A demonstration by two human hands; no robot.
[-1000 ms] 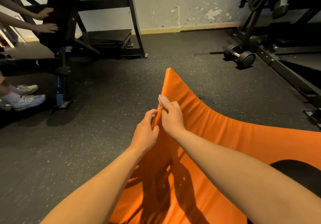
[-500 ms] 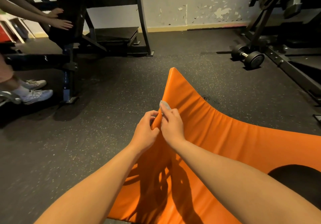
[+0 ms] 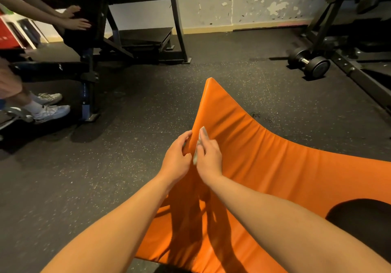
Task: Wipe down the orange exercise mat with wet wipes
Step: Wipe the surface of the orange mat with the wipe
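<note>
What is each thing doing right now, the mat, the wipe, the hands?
orange mat: corner lifted off the floor.
left hand: grips the mat's raised edge.
right hand: holds the wet wipe against the mat.
wet wipe: pressed on the mat.
dumbbell: lying on the floor.

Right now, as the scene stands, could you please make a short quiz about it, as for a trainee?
1. True or false: the left hand grips the raised edge of the orange mat.
2. The wet wipe is: A) held against the mat by the right hand; B) held by the left hand; C) lying on the floor.
3. Short answer: what black weight lies on the floor beyond the mat, to the right?

Key
1. True.
2. A.
3. A dumbbell.
</note>
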